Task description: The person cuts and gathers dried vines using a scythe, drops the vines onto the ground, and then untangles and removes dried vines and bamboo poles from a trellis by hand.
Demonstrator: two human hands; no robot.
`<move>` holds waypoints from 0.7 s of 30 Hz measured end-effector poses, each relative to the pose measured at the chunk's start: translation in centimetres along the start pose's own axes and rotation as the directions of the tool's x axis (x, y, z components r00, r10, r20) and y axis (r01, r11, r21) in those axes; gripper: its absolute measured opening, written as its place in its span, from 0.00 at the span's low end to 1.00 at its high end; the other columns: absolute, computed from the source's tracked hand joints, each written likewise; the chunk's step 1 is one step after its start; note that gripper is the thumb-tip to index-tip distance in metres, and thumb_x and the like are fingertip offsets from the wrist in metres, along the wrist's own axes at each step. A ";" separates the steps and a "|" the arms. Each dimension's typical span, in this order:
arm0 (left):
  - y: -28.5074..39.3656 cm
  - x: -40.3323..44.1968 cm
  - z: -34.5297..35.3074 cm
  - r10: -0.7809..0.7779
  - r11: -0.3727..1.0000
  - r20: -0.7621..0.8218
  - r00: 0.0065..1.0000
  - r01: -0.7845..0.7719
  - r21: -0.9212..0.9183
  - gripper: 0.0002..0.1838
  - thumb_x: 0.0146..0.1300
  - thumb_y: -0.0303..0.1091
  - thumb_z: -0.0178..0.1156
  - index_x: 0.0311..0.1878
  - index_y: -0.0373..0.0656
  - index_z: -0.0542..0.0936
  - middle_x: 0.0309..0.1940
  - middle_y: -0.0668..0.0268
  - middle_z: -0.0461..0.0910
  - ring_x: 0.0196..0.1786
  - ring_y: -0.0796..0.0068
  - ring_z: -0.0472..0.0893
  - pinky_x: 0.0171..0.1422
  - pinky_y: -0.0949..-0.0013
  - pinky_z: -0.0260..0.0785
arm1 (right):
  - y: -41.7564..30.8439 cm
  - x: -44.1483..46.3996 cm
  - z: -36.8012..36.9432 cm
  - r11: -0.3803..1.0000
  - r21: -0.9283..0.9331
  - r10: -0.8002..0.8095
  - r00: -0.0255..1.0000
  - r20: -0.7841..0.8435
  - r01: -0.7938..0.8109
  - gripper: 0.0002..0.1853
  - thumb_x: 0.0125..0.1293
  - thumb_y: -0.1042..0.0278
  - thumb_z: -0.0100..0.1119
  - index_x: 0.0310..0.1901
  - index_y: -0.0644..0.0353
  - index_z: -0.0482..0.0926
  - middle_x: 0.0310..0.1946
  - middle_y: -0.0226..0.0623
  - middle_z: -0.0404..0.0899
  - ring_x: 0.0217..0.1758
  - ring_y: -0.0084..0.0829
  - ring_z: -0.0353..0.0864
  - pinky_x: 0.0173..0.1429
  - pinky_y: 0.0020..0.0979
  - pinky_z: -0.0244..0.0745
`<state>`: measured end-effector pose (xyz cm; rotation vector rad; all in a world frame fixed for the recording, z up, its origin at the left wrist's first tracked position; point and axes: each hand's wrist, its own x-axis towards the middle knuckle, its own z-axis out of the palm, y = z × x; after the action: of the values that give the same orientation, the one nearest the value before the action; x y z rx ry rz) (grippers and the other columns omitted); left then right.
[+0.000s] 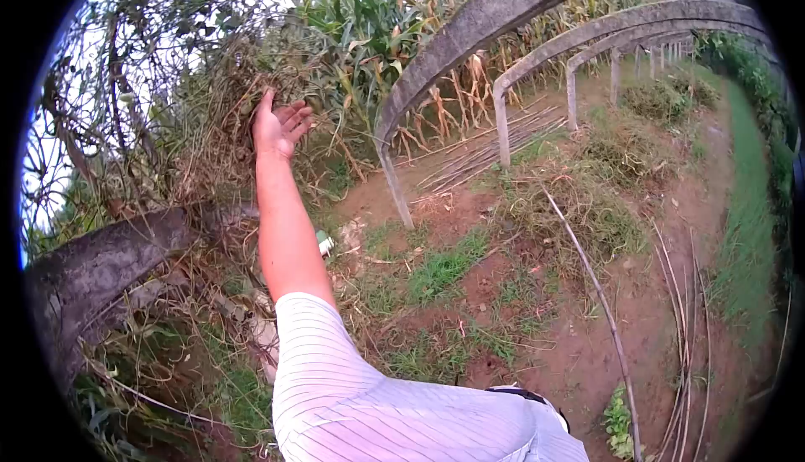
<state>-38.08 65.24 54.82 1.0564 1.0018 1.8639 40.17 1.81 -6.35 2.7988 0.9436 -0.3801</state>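
Note:
My left hand [283,127] reaches up at the end of a bare forearm, below a short, striped pale sleeve [323,361]. Its palm faces me, with the thumb stretched up and the fingers loosely bent and apart. Nothing shows in its grasp. A tangle of dry brown vines [220,147] hangs just behind and beside it; whether the fingers touch the stems I cannot tell. My right hand does not show. A small green and white object [324,244] peeks out beside my forearm, its kind unclear.
Concrete arches [453,47] stand in a row to the right, and another curved concrete beam [109,256] crosses at left. Corn plants [369,34] grow behind. Several poles [495,156] lie on the soil; a long stick [597,286] and heaps of dry vines [570,219] lie nearer.

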 end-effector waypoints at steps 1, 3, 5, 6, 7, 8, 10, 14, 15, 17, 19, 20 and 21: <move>-1.9 0.4 0.2 -0.024 1.000 0.031 0.999 0.025 -0.017 0.40 0.67 0.60 0.55 0.66 0.34 0.61 0.44 0.51 0.80 0.41 0.58 0.82 0.48 0.53 0.78 | -0.5 -0.2 0.5 1.000 0.015 0.003 1.000 0.012 -0.003 0.25 0.75 0.56 0.38 0.49 0.71 0.79 0.39 0.64 0.80 0.46 0.58 0.81 0.49 0.54 0.72; -5.7 0.5 1.3 -0.070 0.997 0.045 0.996 0.071 -0.015 0.38 0.65 0.64 0.57 0.55 0.32 0.69 0.44 0.53 0.80 0.43 0.60 0.81 0.46 0.57 0.78 | -3.9 -2.5 -1.6 0.944 0.286 0.171 0.985 0.005 -0.165 0.31 0.76 0.49 0.36 0.40 0.73 0.83 0.38 0.64 0.81 0.45 0.58 0.81 0.54 0.54 0.72; -9.2 -0.5 1.9 -0.113 0.994 0.085 0.990 0.113 0.015 0.36 0.65 0.65 0.57 0.50 0.34 0.72 0.43 0.55 0.81 0.39 0.62 0.80 0.44 0.62 0.77 | -5.1 -3.8 -2.2 0.921 0.346 0.150 0.982 0.116 -0.182 0.37 0.76 0.43 0.34 0.36 0.74 0.82 0.37 0.66 0.81 0.49 0.60 0.80 0.55 0.52 0.71; -10.5 -1.7 2.3 -0.142 0.990 0.094 0.985 0.140 0.033 0.35 0.65 0.65 0.57 0.49 0.35 0.73 0.42 0.57 0.81 0.37 0.64 0.80 0.43 0.63 0.77 | -6.0 -4.2 -2.4 0.833 0.410 0.279 0.922 0.268 -0.372 0.44 0.75 0.34 0.29 0.46 0.77 0.80 0.44 0.68 0.79 0.55 0.61 0.77 0.61 0.52 0.70; -11.8 -3.0 2.6 -0.166 0.986 0.105 0.981 0.161 0.050 0.33 0.66 0.64 0.56 0.49 0.36 0.74 0.41 0.58 0.81 0.36 0.66 0.80 0.42 0.65 0.76 | -5.2 -3.4 1.0 0.818 0.383 0.286 0.881 0.377 -0.429 0.48 0.73 0.30 0.25 0.48 0.79 0.79 0.49 0.70 0.77 0.60 0.60 0.75 0.65 0.49 0.68; -13.3 -3.6 2.2 -0.191 0.981 0.125 0.974 0.184 0.068 0.32 0.67 0.63 0.55 0.48 0.37 0.75 0.40 0.60 0.81 0.34 0.68 0.80 0.41 0.66 0.76 | -5.9 -3.9 1.6 0.817 0.371 0.267 0.859 0.437 -0.442 0.51 0.72 0.28 0.22 0.49 0.79 0.79 0.51 0.70 0.76 0.63 0.59 0.73 0.68 0.48 0.66; -16.3 -4.8 1.9 -0.240 0.970 0.166 0.956 0.228 0.086 0.31 0.68 0.62 0.55 0.49 0.38 0.77 0.38 0.63 0.82 0.33 0.72 0.79 0.40 0.68 0.76 | -10.0 -5.9 -1.6 0.817 0.356 0.287 0.855 0.433 -0.454 0.52 0.71 0.27 0.18 0.52 0.79 0.78 0.51 0.71 0.75 0.64 0.59 0.72 0.71 0.47 0.62; -21.3 -6.8 0.5 -0.284 0.959 0.200 0.938 0.280 0.048 0.28 0.69 0.59 0.55 0.53 0.41 0.79 0.37 0.67 0.81 0.32 0.75 0.78 0.39 0.71 0.74 | -14.2 -9.2 -5.7 0.664 0.727 0.072 0.982 0.175 -0.178 0.35 0.75 0.35 0.31 0.40 0.61 0.80 0.39 0.56 0.81 0.50 0.55 0.79 0.56 0.45 0.72; -22.1 -7.5 0.5 -0.286 0.958 0.197 0.938 0.284 0.040 0.27 0.70 0.58 0.54 0.54 0.42 0.79 0.37 0.67 0.81 0.31 0.75 0.76 0.38 0.72 0.72 | -14.2 -11.1 -4.6 0.736 0.664 0.031 0.987 0.161 -0.131 0.32 0.76 0.40 0.31 0.39 0.61 0.78 0.36 0.56 0.81 0.47 0.57 0.79 0.53 0.48 0.72; -23.5 -8.8 -0.5 -0.253 0.967 0.224 0.941 0.252 0.036 0.27 0.71 0.57 0.53 0.54 0.41 0.79 0.37 0.68 0.81 0.31 0.75 0.76 0.37 0.72 0.71 | -14.3 -14.7 -1.6 0.749 0.641 0.035 0.976 0.214 -0.167 0.30 0.76 0.43 0.30 0.41 0.61 0.77 0.36 0.56 0.80 0.47 0.59 0.78 0.52 0.52 0.71; -23.9 -10.6 -1.3 -0.245 0.969 0.203 0.948 0.240 0.053 0.26 0.72 0.56 0.52 0.55 0.40 0.78 0.37 0.68 0.81 0.30 0.76 0.75 0.36 0.71 0.70 | -13.3 -16.8 1.1 0.740 0.641 0.054 0.968 0.246 -0.204 0.30 0.76 0.43 0.29 0.42 0.60 0.77 0.37 0.56 0.81 0.47 0.59 0.78 0.52 0.53 0.71; -24.8 -10.6 -2.8 -0.241 0.970 0.229 0.943 0.240 0.032 0.26 0.73 0.56 0.51 0.55 0.40 0.78 0.36 0.67 0.81 0.29 0.76 0.75 0.35 0.71 0.70 | -13.7 -16.8 0.7 0.754 0.621 0.068 0.965 0.254 -0.217 0.30 0.76 0.43 0.29 0.44 0.60 0.77 0.39 0.56 0.81 0.48 0.59 0.78 0.53 0.53 0.72; -25.6 -10.1 -3.8 -0.238 0.970 0.262 0.935 0.242 0.017 0.26 0.73 0.55 0.51 0.56 0.41 0.78 0.36 0.67 0.82 0.29 0.76 0.75 0.35 0.71 0.69 | -14.4 -17.1 0.1 0.761 0.603 0.086 0.959 0.269 -0.238 0.30 0.76 0.42 0.30 0.45 0.60 0.77 0.40 0.56 0.81 0.50 0.59 0.78 0.54 0.53 0.72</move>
<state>-31.87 65.77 27.70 1.0864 0.9136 1.4879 18.25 3.35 -2.58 3.2779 0.5779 -1.1593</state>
